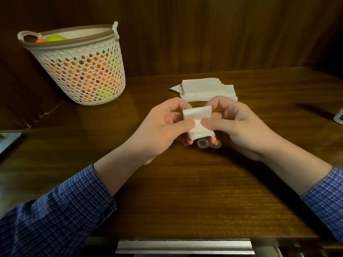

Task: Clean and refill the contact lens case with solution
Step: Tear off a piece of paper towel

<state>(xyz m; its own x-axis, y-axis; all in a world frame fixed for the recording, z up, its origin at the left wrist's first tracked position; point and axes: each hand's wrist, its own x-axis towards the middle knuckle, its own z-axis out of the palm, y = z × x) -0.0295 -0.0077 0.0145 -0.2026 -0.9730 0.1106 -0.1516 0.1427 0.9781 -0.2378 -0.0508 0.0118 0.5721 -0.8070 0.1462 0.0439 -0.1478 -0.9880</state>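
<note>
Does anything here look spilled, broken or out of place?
Nothing looks spilled or broken. Both hands hold a folded tissue over the lens case. The tissue pile is untidy, and the basket appears tilted, perhaps from the wide lens.

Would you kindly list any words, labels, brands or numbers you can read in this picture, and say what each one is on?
None can be read.
Tissue held by the left hand and right hand: blank.
Tissue stack: blank.
Lens case: clear, no marking seen.
Basket: no label.
White device at the right edge: mostly cut off, nothing legible.
</note>
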